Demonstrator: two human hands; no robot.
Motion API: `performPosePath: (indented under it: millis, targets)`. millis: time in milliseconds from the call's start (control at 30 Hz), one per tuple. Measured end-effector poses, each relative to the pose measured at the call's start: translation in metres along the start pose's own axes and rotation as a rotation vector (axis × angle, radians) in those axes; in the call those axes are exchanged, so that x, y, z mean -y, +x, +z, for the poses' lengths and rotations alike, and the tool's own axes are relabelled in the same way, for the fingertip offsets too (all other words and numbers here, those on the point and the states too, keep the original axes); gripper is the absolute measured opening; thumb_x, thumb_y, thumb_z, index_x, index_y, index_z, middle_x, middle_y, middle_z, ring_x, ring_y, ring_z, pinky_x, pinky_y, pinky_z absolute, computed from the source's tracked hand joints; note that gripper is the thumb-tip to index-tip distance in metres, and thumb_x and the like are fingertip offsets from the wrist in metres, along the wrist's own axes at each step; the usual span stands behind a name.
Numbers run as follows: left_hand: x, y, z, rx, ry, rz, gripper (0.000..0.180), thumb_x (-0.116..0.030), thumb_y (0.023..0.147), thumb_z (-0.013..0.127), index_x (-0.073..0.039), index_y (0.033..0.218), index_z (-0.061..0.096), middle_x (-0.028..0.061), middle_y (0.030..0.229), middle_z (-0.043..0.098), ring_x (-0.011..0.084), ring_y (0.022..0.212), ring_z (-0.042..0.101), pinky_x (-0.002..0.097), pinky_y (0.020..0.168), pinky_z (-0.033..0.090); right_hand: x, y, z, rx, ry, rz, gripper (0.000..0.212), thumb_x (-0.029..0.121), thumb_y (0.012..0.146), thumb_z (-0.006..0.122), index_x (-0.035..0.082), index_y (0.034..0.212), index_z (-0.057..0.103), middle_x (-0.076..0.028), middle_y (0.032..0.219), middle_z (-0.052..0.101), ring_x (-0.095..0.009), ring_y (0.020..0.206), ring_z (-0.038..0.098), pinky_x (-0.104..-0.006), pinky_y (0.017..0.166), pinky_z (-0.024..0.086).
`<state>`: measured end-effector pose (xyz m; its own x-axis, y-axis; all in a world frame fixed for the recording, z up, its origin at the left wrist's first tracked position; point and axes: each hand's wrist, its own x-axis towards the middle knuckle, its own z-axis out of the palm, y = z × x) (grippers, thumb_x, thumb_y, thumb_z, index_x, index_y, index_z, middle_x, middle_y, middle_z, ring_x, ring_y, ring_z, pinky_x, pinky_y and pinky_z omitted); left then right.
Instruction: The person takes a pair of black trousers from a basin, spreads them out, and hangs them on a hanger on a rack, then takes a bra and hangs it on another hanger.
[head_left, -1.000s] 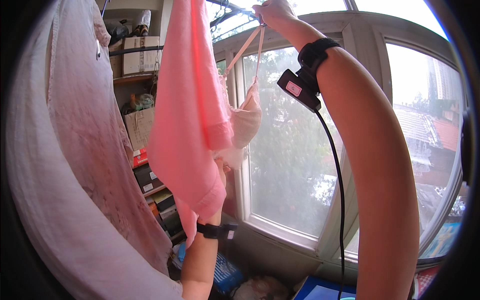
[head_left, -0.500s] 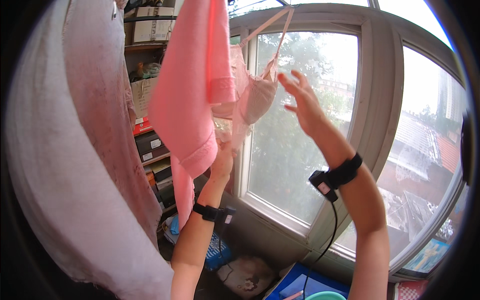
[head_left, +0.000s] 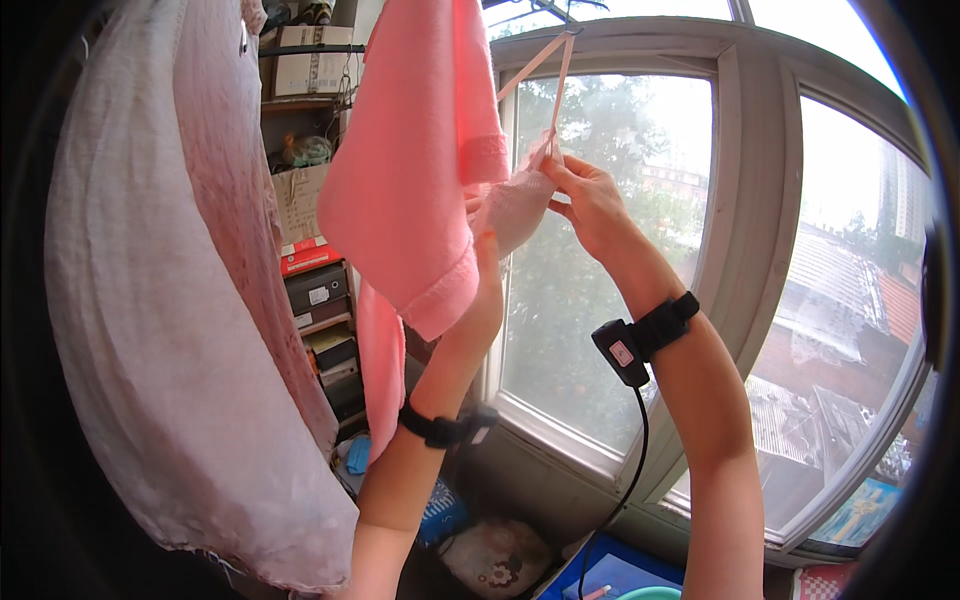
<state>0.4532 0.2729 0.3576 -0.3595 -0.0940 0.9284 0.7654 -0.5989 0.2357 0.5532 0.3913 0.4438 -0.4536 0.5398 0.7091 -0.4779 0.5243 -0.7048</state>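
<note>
A pale pink bra (head_left: 518,208) hangs by its straps from a hook near the top of the window. My right hand (head_left: 588,202) pinches the upper edge of its cup, where the strap joins. Behind the hem of a bright pink garment (head_left: 400,190), my left hand (head_left: 486,248) is closed on the other side of the cup. That garment hides part of the left hand and much of the bra. Both wrists wear black straps with small boxes, and a cable (head_left: 640,440) runs down from the right one.
A large whitish-pink cloth (head_left: 150,330) hangs at the left. Shelves behind it hold a cardboard box (head_left: 298,203) and several shoe boxes (head_left: 316,288). A framed window (head_left: 610,300) stands ahead. Below are a blue tray (head_left: 570,575), a green basin (head_left: 650,593) and a round patterned cushion (head_left: 497,555).
My right hand has moved down and left, from spread fingers beside the bra to a pinch on its cup. My left hand has risen from the lower band to the cup.
</note>
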Motion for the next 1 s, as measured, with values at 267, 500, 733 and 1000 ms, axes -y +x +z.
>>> performPosePath:
  millis: [267, 500, 733, 1000]
  targets:
    - [0.005, 0.067, 0.025, 0.198, -0.014, -0.012, 0.012, -0.007, 0.089, 0.06, -0.002, 0.097, 0.068, 0.01, 0.082, 0.068, 0.0175, 0.075, 0.064, 0.0304, 0.069, 0.049, 0.008, 0.0, -0.01, -0.004, -0.232, -0.026, 0.022, 0.027, 0.086, 0.069, 0.006, 0.093, 0.068, 0.003, 0.084, 0.066, -0.007, 0.072, 0.052, -0.0248, 0.067, 0.04]
    - [0.006, 0.076, 0.023, 0.295, 0.04, -0.085, 0.017, -0.009, 0.084, 0.068, 0.0, 0.098, 0.069, 0.0088, 0.077, 0.069, 0.0136, 0.07, 0.065, 0.027, 0.066, 0.05, 0.016, 0.001, -0.006, -0.005, -0.188, -0.05, 0.019, 0.02, 0.083, 0.072, 0.004, 0.092, 0.068, -0.001, 0.084, 0.067, -0.007, 0.076, 0.057, -0.0229, 0.07, 0.042]
    - [0.001, 0.081, 0.021, 0.399, 0.035, -0.162, 0.015, -0.009, 0.082, 0.07, 0.0, 0.094, 0.072, 0.0083, 0.079, 0.071, 0.0111, 0.071, 0.066, 0.0245, 0.067, 0.05, 0.016, 0.0, -0.008, -0.001, -0.186, -0.053, 0.019, 0.02, 0.083, 0.072, 0.003, 0.09, 0.067, -0.002, 0.086, 0.067, -0.008, 0.079, 0.059, -0.0238, 0.073, 0.043]
    - [-0.009, 0.079, 0.02, 0.416, -0.016, -0.088, 0.014, -0.01, 0.083, 0.069, 0.0, 0.093, 0.072, 0.0086, 0.079, 0.072, 0.0117, 0.07, 0.066, 0.0251, 0.067, 0.05, 0.015, -0.002, -0.009, 0.023, -0.196, -0.094, 0.023, 0.022, 0.08, 0.075, 0.004, 0.09, 0.065, -0.002, 0.083, 0.067, -0.008, 0.077, 0.059, -0.0243, 0.073, 0.044]
